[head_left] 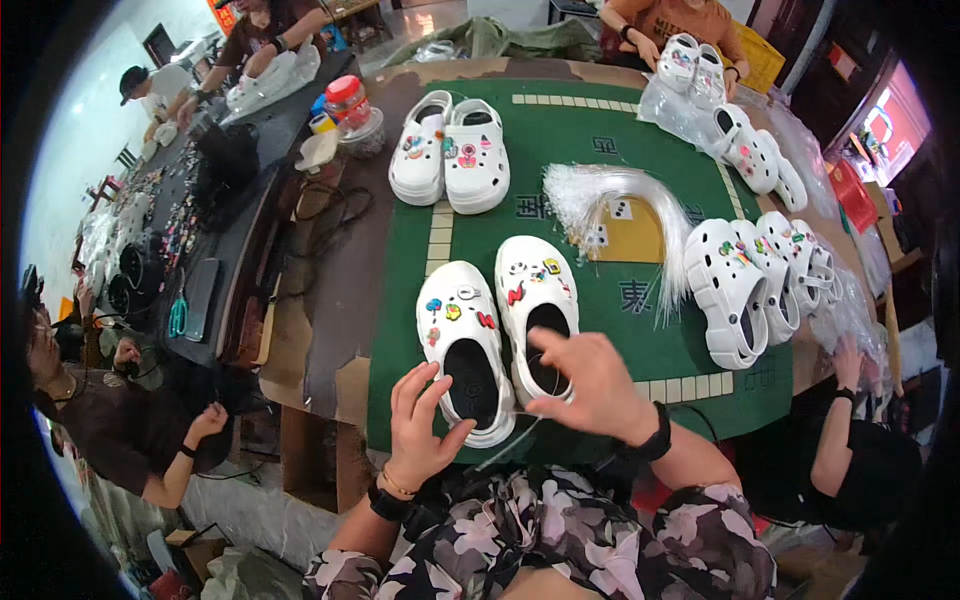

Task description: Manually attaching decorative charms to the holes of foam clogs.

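Though blurry, right grip seemingly over clog

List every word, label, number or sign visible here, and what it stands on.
Wording is located here, not copied out.
Green mat: several large dark characters, clear.
Orange shirt: small chest lettering.
Red banner, upper left: markings, cut off by the picture's edge.
Red lid: pale marks, too small to read.
Bright panel at right: blurred.
Nearest left clog: possible insole mark, illegible.

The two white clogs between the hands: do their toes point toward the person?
No, the white clogs have their charm-covered toes pointing away, heels nearest the left hand and right hand.
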